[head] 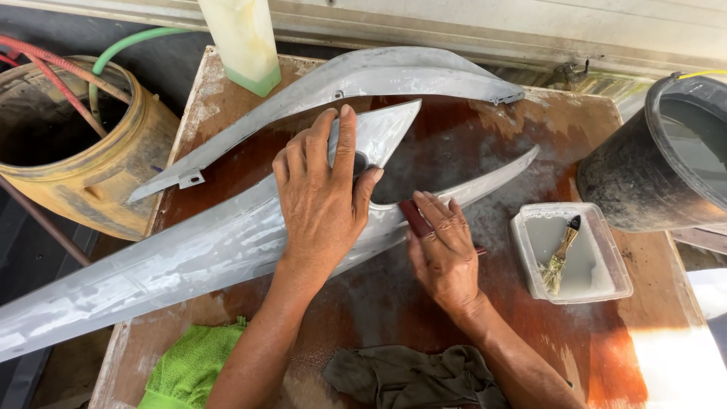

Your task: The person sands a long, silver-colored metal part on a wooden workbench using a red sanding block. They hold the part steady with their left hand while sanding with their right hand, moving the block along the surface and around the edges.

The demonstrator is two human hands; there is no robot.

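A long grey body panel (174, 261) with pointed ends lies across a reddish-brown wooden table (530, 333). My left hand (322, 201) presses flat on the panel near its middle, fingers spread. Beside it, my right hand (443, 250) grips a small dark red sanding block (415, 216) against the panel's lower edge. A second curved grey panel (356, 79) lies behind the first, toward the far side of the table.
A clear plastic tub (598, 291) with milky water and a small brush (559, 257) sits at the right. A black bucket (621, 189) stands beyond it. A yellow drum (113, 182) with hoses stands left. Green cloth (189, 363) and dark rag (409, 375) lie near me. A pale bottle (242, 38) stands at the back.
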